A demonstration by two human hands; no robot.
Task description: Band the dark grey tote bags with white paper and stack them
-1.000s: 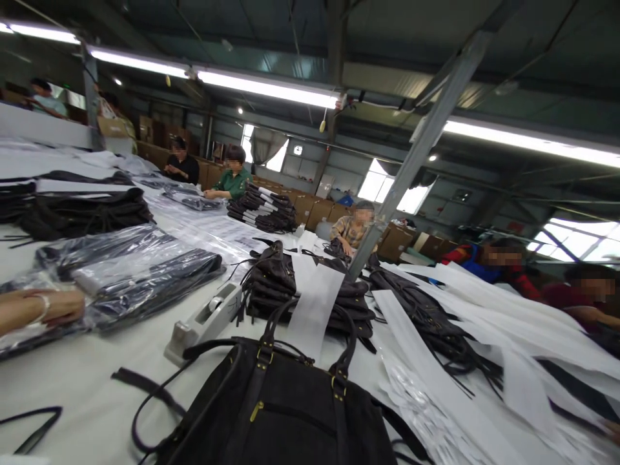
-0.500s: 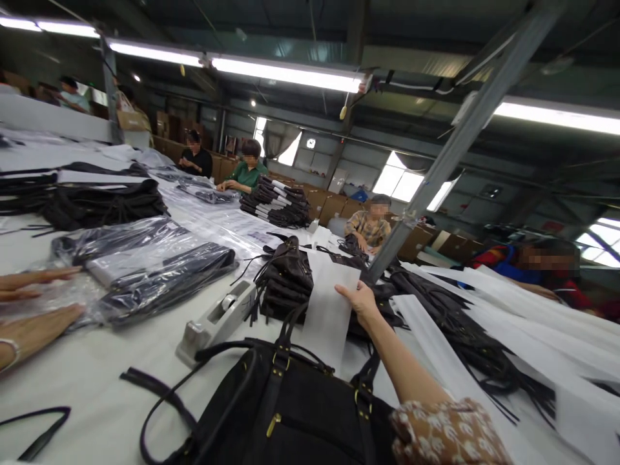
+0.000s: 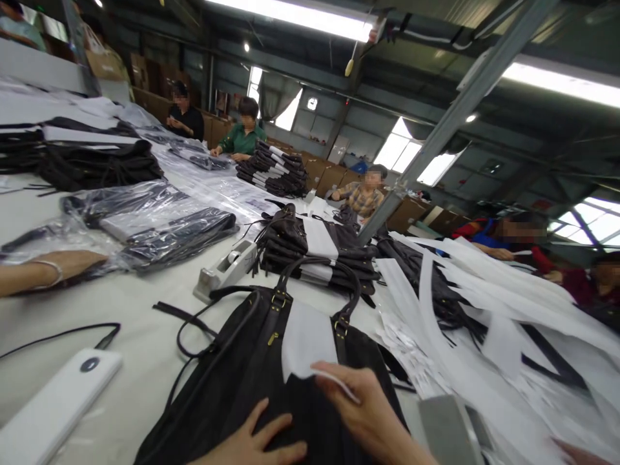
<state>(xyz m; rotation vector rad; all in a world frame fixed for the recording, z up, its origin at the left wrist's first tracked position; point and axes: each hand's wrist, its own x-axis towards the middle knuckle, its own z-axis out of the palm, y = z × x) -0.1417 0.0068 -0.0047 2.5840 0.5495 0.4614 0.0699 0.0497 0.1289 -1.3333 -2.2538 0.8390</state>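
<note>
A black handbag point(image 3: 223, 361) with two looped handles lies at the bottom centre. Over its upper middle runs a white sheet point(image 3: 310, 332), passing beneath the handles. The sheet's near edge is pinched between the thumb and fingers of my right hand point(image 3: 363, 400). Flat on the bag's lower front rests my left hand point(image 3: 266, 439), fingers spread and holding nothing. Just beyond the bag is a stack of folded dark bags point(image 3: 285, 248) wrapped with a white band. A grey tape dispenser point(image 3: 225, 271) stands to the left of that stack.
At left, another person's hand point(image 3: 72, 263) touches a plastic-wrapped bag point(image 3: 169, 232). A white power bank point(image 3: 62, 400) with a cable lies front left. White sheets point(image 3: 508, 278) spread at right, near a second grey dispenser point(image 3: 448, 429). A metal post point(image 3: 421, 161) slants upward; several people sit beyond.
My right hand has come nearer with the white sheet, which now lies over the bag. My left hand has appeared on the bag. The view has shifted, showing the power bank and second dispenser.
</note>
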